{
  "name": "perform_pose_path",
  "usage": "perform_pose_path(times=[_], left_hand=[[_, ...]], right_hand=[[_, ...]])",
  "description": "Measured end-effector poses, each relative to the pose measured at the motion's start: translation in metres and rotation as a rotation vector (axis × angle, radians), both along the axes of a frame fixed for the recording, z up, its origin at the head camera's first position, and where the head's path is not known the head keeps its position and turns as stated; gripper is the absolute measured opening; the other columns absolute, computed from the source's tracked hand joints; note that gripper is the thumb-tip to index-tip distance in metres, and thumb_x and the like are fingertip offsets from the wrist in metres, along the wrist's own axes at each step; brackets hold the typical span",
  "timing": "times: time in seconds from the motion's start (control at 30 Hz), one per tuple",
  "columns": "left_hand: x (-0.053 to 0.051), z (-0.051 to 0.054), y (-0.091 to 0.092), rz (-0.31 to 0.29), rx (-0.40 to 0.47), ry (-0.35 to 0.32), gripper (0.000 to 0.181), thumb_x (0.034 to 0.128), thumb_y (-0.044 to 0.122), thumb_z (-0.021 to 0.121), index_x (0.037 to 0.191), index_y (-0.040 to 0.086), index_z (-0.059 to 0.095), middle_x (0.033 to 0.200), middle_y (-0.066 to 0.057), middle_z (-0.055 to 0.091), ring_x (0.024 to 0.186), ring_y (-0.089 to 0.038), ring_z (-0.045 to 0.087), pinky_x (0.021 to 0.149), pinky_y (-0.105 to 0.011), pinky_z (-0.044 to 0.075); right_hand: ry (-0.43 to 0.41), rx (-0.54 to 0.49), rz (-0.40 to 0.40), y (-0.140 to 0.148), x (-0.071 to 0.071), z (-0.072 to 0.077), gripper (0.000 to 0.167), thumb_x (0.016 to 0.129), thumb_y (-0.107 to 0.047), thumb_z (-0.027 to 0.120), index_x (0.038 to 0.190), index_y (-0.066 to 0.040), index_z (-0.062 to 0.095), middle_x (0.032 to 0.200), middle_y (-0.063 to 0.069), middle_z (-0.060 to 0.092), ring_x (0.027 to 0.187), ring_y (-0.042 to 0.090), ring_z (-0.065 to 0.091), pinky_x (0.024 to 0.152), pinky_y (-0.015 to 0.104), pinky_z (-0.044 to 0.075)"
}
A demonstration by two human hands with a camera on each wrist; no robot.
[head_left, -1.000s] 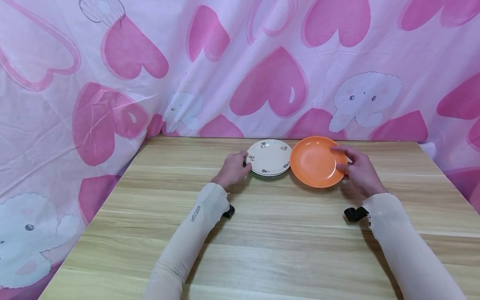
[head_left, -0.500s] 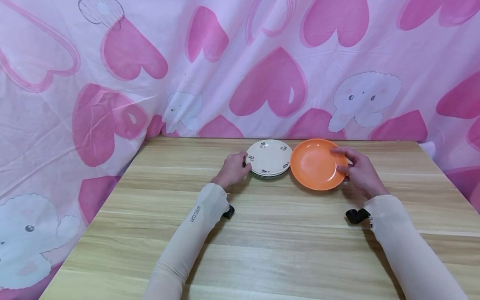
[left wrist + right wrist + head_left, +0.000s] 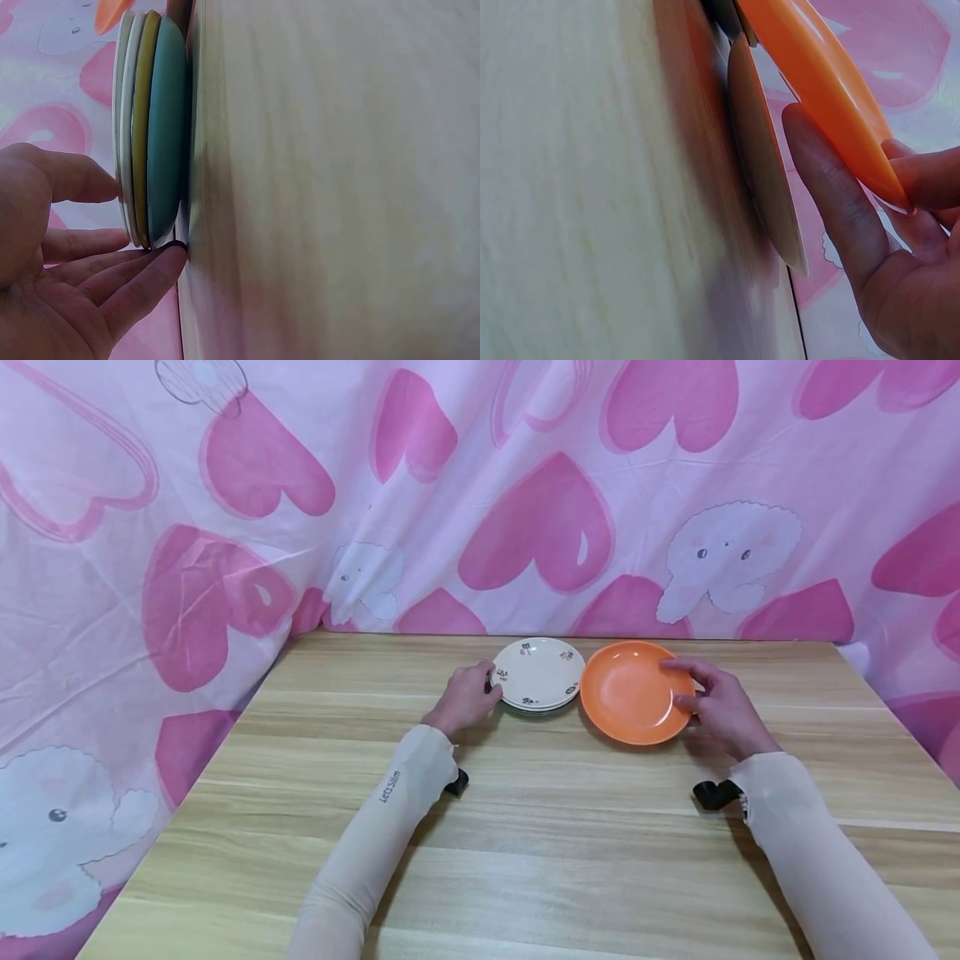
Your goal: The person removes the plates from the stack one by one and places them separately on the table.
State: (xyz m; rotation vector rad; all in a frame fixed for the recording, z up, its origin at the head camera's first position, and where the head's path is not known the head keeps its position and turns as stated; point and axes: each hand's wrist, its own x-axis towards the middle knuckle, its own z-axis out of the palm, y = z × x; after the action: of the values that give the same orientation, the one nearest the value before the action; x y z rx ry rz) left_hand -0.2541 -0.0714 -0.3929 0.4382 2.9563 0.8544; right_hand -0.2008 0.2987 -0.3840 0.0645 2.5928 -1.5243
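Observation:
The left hand (image 3: pixel 463 698) touches the left edge of a plate stack (image 3: pixel 538 672). A white plate with small printed motifs tops it; the left wrist view shows another pale rim, a mustard plate (image 3: pixel 146 127) and a teal plate (image 3: pixel 168 135) at the bottom. Its fingers reach fairly straight along the rims, the lowest near the table. The right hand (image 3: pixel 716 706) pinches the right rim of an orange plate (image 3: pixel 636 693), held raised and tilted beside the stack. Under it, in the right wrist view, a tan-looking plate (image 3: pixel 761 157) lies on the table, hidden from the head view.
The wood-grain table (image 3: pixel 525 860) extends toward the person, its back edge close behind the plates. A pink heart-print curtain (image 3: pixel 540 527) hangs behind and at the left. Black wrist mounts (image 3: pixel 715 794) stick out from both sleeves.
The orange plate and the right hand have shifted slightly toward the person in the head view. The left hand and the stack stay where they were.

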Motion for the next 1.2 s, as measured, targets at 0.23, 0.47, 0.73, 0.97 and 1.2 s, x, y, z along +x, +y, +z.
perform_pose_path(times=[0.23,0.47,0.73,0.97,1.2], left_hand=[[-0.0006,0.0005,0.0000,-0.002,-0.012,0.005,0.020,0.0977,0.019,0.057,0.113,0.006,0.061,0.092,-0.007,0.064,0.085,-0.020,0.058,0.069,-0.026,0.046],[-0.0016,0.0008,-0.0003,-0.004,-0.010,0.008,0.019,0.0974,0.019,0.057,0.111,0.006,0.061,0.090,-0.007,0.063,0.083,-0.020,0.058,0.065,-0.024,0.045],[-0.0022,-0.0006,-0.0003,-0.013,-0.009,0.015,0.019,0.0972,0.018,0.058,0.111,0.005,0.061,0.088,-0.007,0.063,0.080,-0.019,0.057,0.064,-0.024,0.044],[-0.0017,-0.0012,-0.0002,-0.005,-0.003,0.001,0.022,0.0978,0.019,0.057,0.114,0.006,0.061,0.091,-0.007,0.063,0.082,-0.019,0.057,0.065,-0.024,0.044],[-0.0010,-0.0001,-0.0005,-0.001,0.002,-0.008,0.021,0.0979,0.019,0.057,0.114,0.006,0.061,0.089,-0.007,0.061,0.082,-0.019,0.057,0.063,-0.023,0.044]], right_hand=[[-0.007,0.005,0.009,0.0007,0.0009,-0.0008,0.061,0.098,0.002,0.053,0.154,-0.017,0.039,0.166,0.015,0.023,0.107,0.018,0.056,0.078,0.022,0.060],[-0.010,-0.008,0.025,0.0000,0.0034,0.0007,0.060,0.098,0.002,0.053,0.154,-0.015,0.039,0.165,0.016,0.026,0.097,0.009,0.060,0.077,0.026,0.061],[-0.017,-0.024,0.041,-0.0001,0.0057,-0.0008,0.061,0.097,0.002,0.053,0.154,-0.013,0.039,0.164,0.015,0.025,0.091,0.009,0.062,0.075,0.029,0.061],[-0.059,-0.032,0.041,-0.0008,0.0065,-0.0006,0.063,0.098,0.001,0.054,0.155,-0.017,0.037,0.162,0.015,0.026,0.092,0.013,0.062,0.079,0.028,0.061],[-0.077,-0.013,0.045,-0.0005,0.0061,-0.0010,0.062,0.098,0.000,0.054,0.155,-0.018,0.037,0.163,0.015,0.025,0.094,0.014,0.061,0.079,0.027,0.060]])
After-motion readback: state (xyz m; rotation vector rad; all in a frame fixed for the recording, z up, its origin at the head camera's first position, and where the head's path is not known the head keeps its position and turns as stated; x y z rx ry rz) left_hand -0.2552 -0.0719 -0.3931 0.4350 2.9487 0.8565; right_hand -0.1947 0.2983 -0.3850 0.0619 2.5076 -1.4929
